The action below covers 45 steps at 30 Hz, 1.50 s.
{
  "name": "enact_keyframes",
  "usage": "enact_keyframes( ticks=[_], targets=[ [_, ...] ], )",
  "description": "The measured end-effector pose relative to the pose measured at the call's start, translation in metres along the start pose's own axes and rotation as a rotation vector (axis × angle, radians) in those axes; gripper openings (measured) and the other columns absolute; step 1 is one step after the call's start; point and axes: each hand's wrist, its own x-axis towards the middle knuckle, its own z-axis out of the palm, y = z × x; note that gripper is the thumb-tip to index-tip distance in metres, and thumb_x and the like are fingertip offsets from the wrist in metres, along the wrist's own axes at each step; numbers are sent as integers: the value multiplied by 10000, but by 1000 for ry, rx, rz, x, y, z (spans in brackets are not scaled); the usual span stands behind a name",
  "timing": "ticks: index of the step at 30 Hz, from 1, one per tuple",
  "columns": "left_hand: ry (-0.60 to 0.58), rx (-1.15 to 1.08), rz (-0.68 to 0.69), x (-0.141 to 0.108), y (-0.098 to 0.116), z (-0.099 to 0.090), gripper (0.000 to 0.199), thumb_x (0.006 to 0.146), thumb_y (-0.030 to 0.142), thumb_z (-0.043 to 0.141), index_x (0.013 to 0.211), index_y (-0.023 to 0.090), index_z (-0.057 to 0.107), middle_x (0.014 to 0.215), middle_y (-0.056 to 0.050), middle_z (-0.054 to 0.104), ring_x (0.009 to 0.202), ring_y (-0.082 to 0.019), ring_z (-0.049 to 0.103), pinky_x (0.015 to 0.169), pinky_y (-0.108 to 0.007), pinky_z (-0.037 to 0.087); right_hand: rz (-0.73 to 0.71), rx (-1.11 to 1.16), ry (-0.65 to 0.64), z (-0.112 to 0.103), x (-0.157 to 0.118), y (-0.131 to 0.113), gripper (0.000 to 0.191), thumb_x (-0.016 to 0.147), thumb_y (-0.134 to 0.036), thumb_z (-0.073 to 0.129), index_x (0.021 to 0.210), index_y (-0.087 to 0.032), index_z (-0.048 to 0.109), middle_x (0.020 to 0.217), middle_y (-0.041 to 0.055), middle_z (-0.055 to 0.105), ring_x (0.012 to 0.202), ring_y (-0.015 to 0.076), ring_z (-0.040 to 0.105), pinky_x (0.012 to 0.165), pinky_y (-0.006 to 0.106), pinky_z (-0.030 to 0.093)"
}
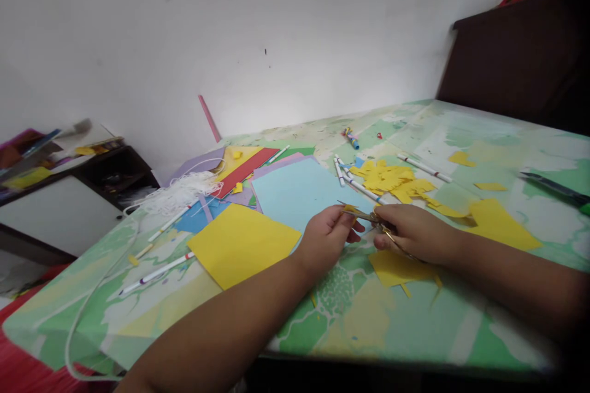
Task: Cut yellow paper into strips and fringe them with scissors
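Observation:
My right hand is closed around a small pair of gold-handled scissors, whose blades point left. My left hand pinches a small yellow paper piece at the blades, partly hidden by the fingers. Under and behind both hands lies a light blue sheet. Left of my left hand is a yellow sheet. Beyond my right hand spreads a pile of yellow paper cuttings. A cut yellow piece lies below that hand.
White string is heaped at the left. Several markers lie about the green patterned tablecloth. A large pair of dark scissors rests at the right edge. A low cabinet stands left, and a wall rises behind.

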Motion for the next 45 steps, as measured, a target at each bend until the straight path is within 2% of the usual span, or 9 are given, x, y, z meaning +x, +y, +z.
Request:
enact_keyframes(
  ticks=[19, 25, 35, 45],
  targets=[
    [44, -54, 2, -2, 4, 2, 247, 756, 356, 445, 677, 139, 534, 621, -16, 573, 564, -90, 537, 577, -220, 440, 77, 5, 25, -1, 0, -4, 340, 725, -508, 412, 599, -193, 412, 608, 26, 527, 557, 138, 445, 470, 226, 254],
    [59, -88, -25, -3, 6, 2, 164, 723, 273, 490, 654, 134, 544, 604, -13, 583, 580, -89, 543, 609, -221, 442, 56, 2, 18, -2, -1, -6, 354, 725, -525, 404, 618, -189, 435, 615, 26, 529, 558, 138, 441, 471, 228, 251],
    [60, -161, -33, -4, 8, 3, 225, 720, 327, 493, 624, 132, 549, 591, -18, 583, 564, -93, 535, 602, -232, 436, 50, 35, 36, 0, -3, -6, 321, 721, -498, 410, 646, -188, 454, 618, 16, 511, 556, 129, 437, 478, 228, 254],
    [63, -173, -20, -4, 8, 3, 184, 745, 263, 461, 641, 132, 536, 574, 2, 559, 544, -73, 522, 575, -206, 426, 40, 3, 19, 0, -4, -7, 306, 737, -483, 393, 658, -190, 429, 645, 24, 514, 579, 139, 446, 499, 237, 271]
  ],
)
